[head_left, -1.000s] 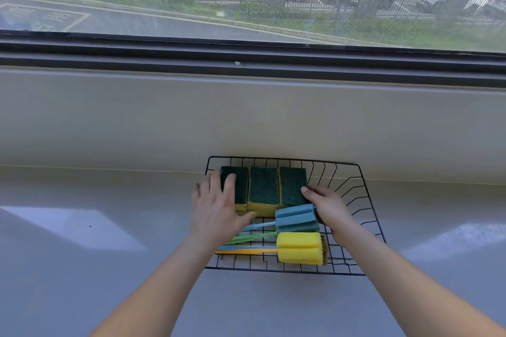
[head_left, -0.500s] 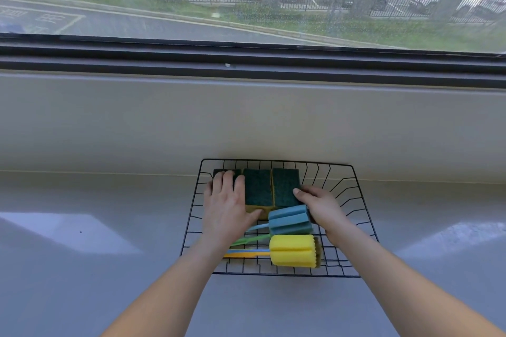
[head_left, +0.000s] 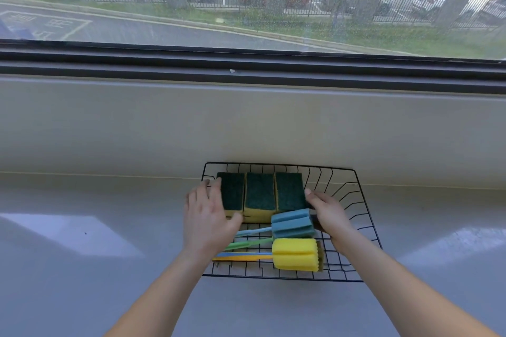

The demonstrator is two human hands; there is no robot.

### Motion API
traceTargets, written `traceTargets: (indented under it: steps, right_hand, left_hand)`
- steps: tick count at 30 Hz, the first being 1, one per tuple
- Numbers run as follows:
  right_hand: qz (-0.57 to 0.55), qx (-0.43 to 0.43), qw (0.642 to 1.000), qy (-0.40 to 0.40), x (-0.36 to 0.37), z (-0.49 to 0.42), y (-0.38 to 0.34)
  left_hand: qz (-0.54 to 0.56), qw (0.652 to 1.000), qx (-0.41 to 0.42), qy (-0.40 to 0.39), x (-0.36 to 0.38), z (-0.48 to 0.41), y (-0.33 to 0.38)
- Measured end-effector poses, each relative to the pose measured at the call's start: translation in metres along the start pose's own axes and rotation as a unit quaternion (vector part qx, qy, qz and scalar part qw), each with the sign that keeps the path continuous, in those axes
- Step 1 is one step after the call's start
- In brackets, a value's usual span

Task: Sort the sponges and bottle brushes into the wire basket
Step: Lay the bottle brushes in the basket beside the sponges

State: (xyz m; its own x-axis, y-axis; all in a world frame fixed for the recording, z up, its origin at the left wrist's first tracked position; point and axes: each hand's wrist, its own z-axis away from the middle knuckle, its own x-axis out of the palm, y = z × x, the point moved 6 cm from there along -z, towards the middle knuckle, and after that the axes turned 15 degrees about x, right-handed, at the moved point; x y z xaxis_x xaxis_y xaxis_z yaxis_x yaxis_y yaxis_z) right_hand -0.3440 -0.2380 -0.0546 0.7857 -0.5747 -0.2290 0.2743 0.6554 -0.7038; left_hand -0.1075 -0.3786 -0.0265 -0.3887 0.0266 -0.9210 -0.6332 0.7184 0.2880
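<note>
Bottle brushes [head_left: 297,254], one yellow-headed and one blue-headed, lie at the front of the wire basket [head_left: 273,278]. Behind them, the left hand [head_left: 206,216] has slid off the leftmost of three sponges [head_left: 260,194], its straight fingers [head_left: 216,194] now pressing that end, while the right hand [head_left: 327,210] touches the other end, its fingers too hidden to tell. Everything sits inside the basket, so sorting looks nearly done.

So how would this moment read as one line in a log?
left hand: presses left sponge | right hand: touches right sponge | sponges: row at basket back | brushes: lying in front
</note>
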Motion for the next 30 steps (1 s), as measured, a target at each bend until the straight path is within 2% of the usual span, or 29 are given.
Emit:
traceTargets:
  steps: [5, 8, 12, 23, 30]
  right_hand:
    - [0.018, -0.020, 1.000, 0.004, 0.007, 0.000, -0.002]
    - [0.022, -0.010, 1.000, 0.002, 0.008, -0.001, -0.002]
    - [-0.007, 0.019, 1.000, -0.020, 0.006, -0.004, 0.001]
    - [-0.012, 0.022, 1.000, -0.002, 0.003, 0.005, -0.005]
    - [0.078, -0.072, 0.992, 0.061, -0.011, 0.032, -0.022]
  left_hand:
    - [0.083, 0.996, -0.034, -0.002, 0.003, 0.005, -0.006]
    - [0.060, 0.998, -0.011, -0.020, 0.007, 0.007, -0.004]
    - [0.063, 0.998, -0.020, -0.024, 0.006, 0.005, -0.006]
    - [0.064, 0.997, -0.010, -0.045, 0.001, 0.003, -0.004]
    - [0.008, 0.996, -0.012, -0.084, -0.017, 0.009, 0.000]
